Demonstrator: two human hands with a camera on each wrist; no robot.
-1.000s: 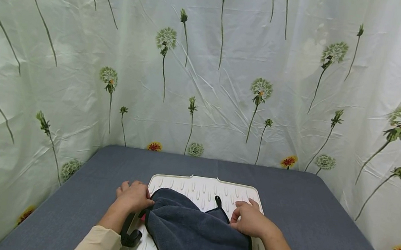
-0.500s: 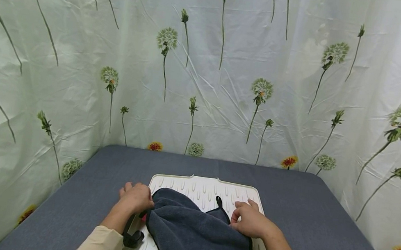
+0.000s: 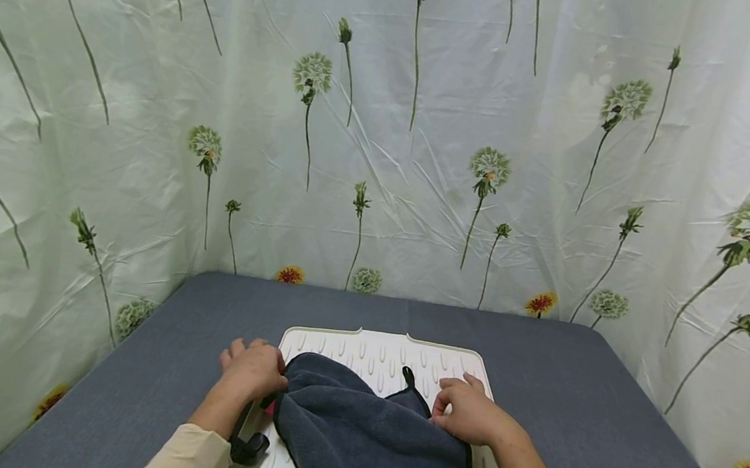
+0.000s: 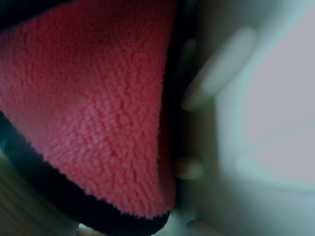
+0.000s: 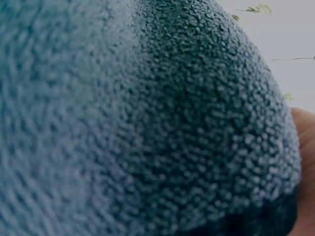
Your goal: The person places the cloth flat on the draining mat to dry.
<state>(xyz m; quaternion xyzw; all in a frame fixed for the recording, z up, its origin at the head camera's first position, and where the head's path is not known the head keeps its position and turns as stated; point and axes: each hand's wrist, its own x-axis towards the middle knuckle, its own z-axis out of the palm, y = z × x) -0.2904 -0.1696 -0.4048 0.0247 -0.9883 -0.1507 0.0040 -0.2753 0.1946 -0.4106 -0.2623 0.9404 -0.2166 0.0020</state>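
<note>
A dark blue-grey plush cloth (image 3: 365,441) with black edging and a small black hanging loop (image 3: 408,377) lies rumpled and partly folded. At its left edge my left hand (image 3: 253,369) pinches the fabric between thumb and fingers. In the left wrist view the cloth's pink-red underside (image 4: 108,108) fills much of the frame, fingertips (image 4: 221,69) just beyond its black border. My right hand (image 3: 469,412) pinches the right edge, below the loop. The blue-grey pile (image 5: 147,123) covers most of the right wrist view and hides the fingertips there.
Under the cloth is a white ribbed board (image 3: 376,346) with raised oval bumps, on a table with a dark grey cover (image 3: 565,395). A white curtain (image 3: 384,150) printed with dandelions hangs behind and along both sides. Black straps sit on both wrists.
My left hand shifts very slightly at the cloth's left edge, its fingers drawing in a little. The right hand and the cloth look the same.
</note>
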